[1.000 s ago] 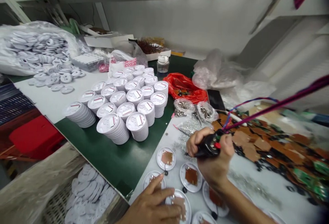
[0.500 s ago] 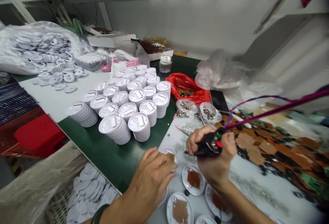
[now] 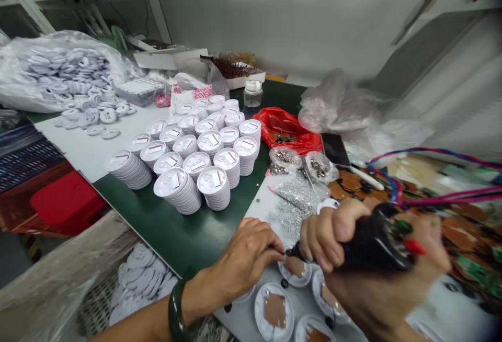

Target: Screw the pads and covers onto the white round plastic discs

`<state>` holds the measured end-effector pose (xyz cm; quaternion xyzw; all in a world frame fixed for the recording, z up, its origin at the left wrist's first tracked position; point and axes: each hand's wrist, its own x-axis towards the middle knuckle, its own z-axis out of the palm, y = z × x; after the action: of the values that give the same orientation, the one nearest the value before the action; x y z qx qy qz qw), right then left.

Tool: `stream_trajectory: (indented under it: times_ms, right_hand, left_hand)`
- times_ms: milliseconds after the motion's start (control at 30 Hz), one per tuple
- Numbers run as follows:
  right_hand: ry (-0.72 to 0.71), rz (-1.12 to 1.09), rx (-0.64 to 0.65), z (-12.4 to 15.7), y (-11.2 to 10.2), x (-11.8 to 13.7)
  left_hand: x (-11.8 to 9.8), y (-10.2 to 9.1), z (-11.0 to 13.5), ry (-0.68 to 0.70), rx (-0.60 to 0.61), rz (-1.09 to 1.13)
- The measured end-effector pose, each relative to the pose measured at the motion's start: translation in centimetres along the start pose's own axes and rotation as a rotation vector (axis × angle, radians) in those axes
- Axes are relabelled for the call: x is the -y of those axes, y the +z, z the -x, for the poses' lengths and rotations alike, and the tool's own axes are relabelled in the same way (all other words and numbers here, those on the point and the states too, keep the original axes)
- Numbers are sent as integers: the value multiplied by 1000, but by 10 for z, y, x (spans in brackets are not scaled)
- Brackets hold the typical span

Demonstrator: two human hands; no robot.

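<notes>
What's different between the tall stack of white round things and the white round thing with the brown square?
The stack of white discs has many discs piled up and tilted slightly, while the single white disc lies alone and flat. The stack's top disc shows a small white label with a red mark, but the single disc has a brown square on it. The stack stands on the green mat, and the single disc lies on the white board. Both are round and white.

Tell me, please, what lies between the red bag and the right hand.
In the head view, two clear bags of metal parts and silver bits lie between the red bag and the right hand.
</notes>
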<state>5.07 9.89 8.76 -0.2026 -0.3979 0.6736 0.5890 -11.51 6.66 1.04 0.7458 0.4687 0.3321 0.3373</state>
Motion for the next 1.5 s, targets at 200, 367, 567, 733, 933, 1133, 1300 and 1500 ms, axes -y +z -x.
stream_trajectory:
  times_ms: [200,367,567,733,933,1133,1300,1500]
  right_hand:
    - [78,-72,-9,-1,0,14]
    - [145,-53,77,15,3,7]
    - [295,-79,167,37,-12,-24]
    - [313,-56,160,50,-21,-45]
    - [281,0,143,53,-12,-52]
    - [246,110,98,52,-5,-51]
    - [195,227,330,46,-8,-55]
    - [176,223,389,51,-2,-53]
  left_hand:
    - [-1,3,7,-152,118,473]
    - [-2,5,31,-47,49,151]
    - [13,26,79,401,-163,-414]
    - [21,44,88,491,-274,-527]
    - [17,42,84,532,-257,-595]
    - [20,44,83,553,-270,-580]
    - [14,42,77,575,-317,-528]
    - [8,32,75,571,-190,-593]
